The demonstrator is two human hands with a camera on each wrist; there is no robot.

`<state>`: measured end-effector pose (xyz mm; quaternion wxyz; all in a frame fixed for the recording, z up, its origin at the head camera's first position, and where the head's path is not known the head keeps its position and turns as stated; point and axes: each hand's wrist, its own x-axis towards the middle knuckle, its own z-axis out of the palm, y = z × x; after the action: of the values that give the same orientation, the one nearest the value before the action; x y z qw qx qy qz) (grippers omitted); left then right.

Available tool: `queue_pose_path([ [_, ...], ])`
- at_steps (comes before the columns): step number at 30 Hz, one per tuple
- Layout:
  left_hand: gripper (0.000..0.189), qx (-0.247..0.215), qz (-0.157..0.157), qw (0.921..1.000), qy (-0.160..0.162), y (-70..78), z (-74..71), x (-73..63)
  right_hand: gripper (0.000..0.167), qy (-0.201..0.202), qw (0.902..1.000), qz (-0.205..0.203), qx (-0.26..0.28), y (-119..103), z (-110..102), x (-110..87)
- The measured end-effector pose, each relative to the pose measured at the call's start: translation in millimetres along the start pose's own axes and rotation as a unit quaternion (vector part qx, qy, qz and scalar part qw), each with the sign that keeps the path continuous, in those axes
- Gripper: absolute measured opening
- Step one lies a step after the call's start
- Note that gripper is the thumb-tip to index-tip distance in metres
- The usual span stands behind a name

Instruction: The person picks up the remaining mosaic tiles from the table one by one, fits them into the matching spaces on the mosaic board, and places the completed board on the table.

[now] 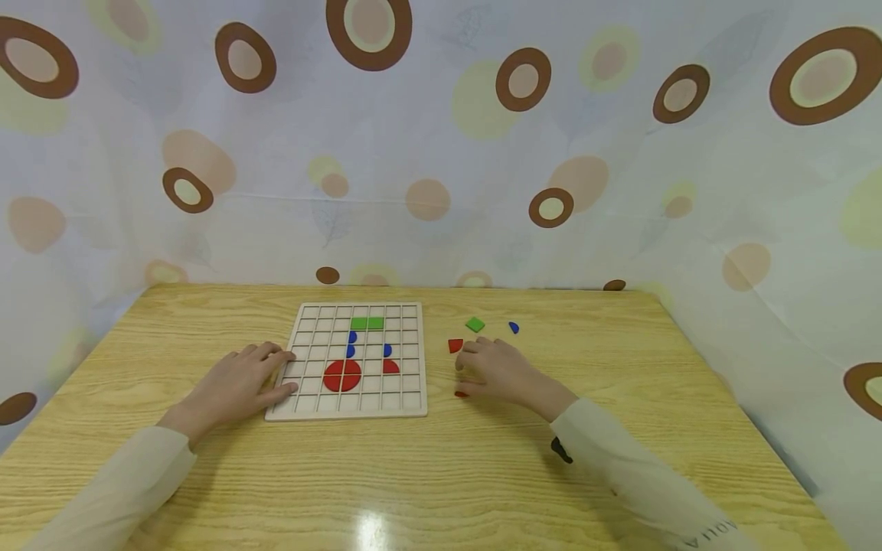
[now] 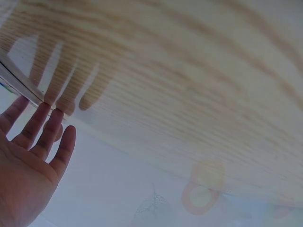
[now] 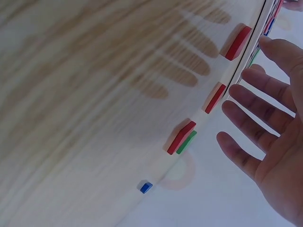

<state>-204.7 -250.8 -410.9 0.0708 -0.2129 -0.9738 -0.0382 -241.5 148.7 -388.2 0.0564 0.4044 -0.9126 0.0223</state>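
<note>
A pale gridded board [image 1: 409,414] lies on the table, carrying two green squares [image 1: 367,324] side by side, blue half-rounds [image 1: 352,337], a red circle [image 1: 341,376] of joined pieces and a red quarter-round [image 1: 390,367]. My left hand [image 1: 230,383] rests at the board's left edge, fingertips touching it. To the right of the board, my right hand [image 1: 503,375] is held low over loose red pieces [image 3: 239,43], and its fingers are relaxed with nothing between them. One red piece [image 1: 461,394] shows by the thumb, partly hidden; another red quarter-round [image 1: 455,346] lies beyond the fingers.
Farther back on the right lie a loose green square [image 1: 475,324] and a blue half-round [image 1: 514,327]. A small black thing [image 1: 561,450] shows beside the right sleeve. A patterned cloth [image 1: 427,153] stands behind the wooden table [image 1: 310,490] and along its sides.
</note>
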Motion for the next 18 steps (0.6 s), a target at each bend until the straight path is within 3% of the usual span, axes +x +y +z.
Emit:
queue_pose_path([
  [18,0.051,-0.002,0.000,1.0000,-0.004,-0.4,-0.5,-0.7,0.024,-0.014,0.9999,0.006,-0.003,1.2,2.7,-14.9],
])
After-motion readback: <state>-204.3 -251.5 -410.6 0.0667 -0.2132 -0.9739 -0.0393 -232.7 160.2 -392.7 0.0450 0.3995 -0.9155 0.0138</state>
